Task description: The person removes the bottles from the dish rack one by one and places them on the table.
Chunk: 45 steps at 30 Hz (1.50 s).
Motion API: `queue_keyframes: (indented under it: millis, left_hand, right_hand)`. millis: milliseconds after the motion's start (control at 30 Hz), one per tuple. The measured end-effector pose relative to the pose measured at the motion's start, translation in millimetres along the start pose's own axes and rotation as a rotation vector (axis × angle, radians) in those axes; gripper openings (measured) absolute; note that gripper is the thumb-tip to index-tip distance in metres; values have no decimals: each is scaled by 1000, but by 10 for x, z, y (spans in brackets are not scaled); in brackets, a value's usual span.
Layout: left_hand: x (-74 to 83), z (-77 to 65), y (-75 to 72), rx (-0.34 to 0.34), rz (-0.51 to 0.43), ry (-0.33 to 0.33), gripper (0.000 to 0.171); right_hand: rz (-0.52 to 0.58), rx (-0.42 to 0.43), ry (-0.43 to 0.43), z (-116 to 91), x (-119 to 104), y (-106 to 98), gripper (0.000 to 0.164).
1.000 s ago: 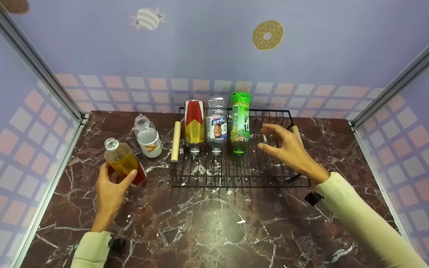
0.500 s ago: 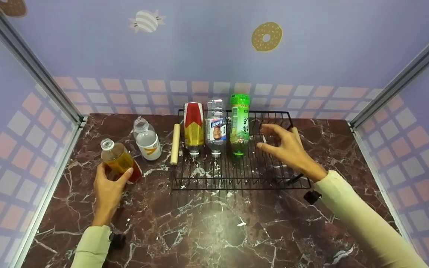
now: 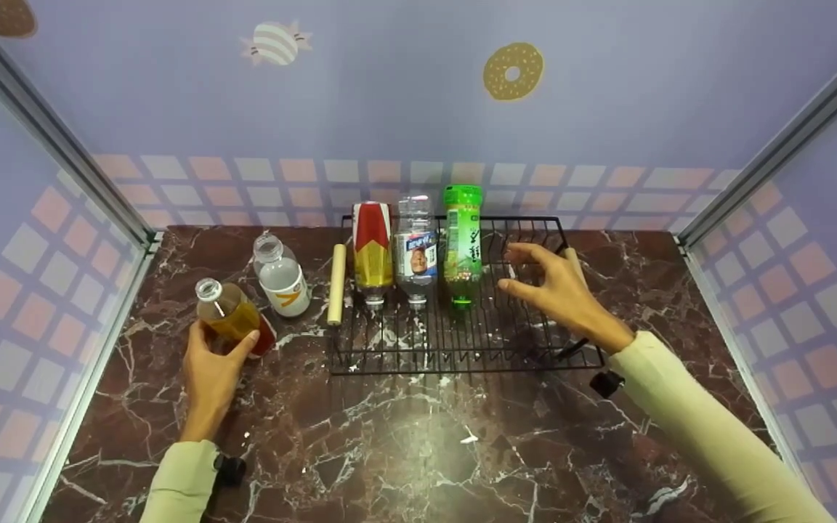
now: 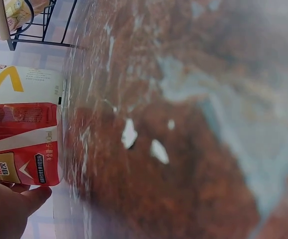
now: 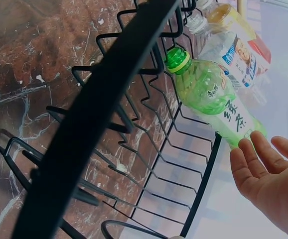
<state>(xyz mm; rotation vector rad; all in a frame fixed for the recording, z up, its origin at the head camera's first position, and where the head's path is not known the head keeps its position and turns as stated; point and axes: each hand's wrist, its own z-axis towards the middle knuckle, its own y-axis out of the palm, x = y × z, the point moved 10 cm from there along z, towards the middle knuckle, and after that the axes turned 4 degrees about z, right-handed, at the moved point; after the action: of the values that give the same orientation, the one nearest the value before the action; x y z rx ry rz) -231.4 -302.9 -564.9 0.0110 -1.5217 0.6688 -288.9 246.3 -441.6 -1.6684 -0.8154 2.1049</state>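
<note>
Red-labelled bottle [image 3: 235, 319] gripped in your left hand [image 3: 213, 367], near white-labelled bottle [image 3: 282, 282].
Your right hand [image 3: 562, 294]: held wide, over rack [image 3: 462, 371], near green bottle [image 3: 463, 243].

- The red-and-yellow bottle [image 3: 233, 316] is held upright, uncapped, at nine o'clock from the black wire rack [image 3: 433, 372].
- The green bottle [image 3: 463, 240], its pale label marked with dark characters, is set neck-down at the rack's twelve o'clock.

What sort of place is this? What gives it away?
Probably a small purpose-built booth mimicking a kitchen counter: lilac panels with printed tiles and donuts on three sides, metal posts at the corners, and a dark marble-look tabletop bearing a wire rack.
</note>
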Motion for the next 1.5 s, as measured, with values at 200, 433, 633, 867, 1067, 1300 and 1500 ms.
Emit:
queue_keyframes:
  millis: [200, 433, 633, 867, 1067, 1300, 1500]
  left_hand:
    - [-12, -5, 4, -7, -5, 8, 80]
    - [-46, -110, 19, -62, -26, 12, 91]
    - [-13, -288, -47, -45, -89, 27, 93]
    - [82, -567, -141, 15, -11, 48, 84]
    - [253, -720, -121, 41, 21, 118, 72]
    - [379, -834, 30, -40, -5, 149, 69]
    - [478, -883, 208, -144, -52, 177, 70]
  right_hand:
    - [2, 3, -17, 12, 7, 5, 69]
    - [-9, -16, -20, -36, 26, 39, 71]
    - [-38, -19, -26, -53, 54, 37, 69]
    - [-45, -19, -25, -19, 63, 34, 70]
    - [-68, -25, -8, 18, 87, 33, 70]
    - [-9, -47, 29, 61, 125, 77, 70]
    - [-28, -52, 34, 84, 160, 85, 72]
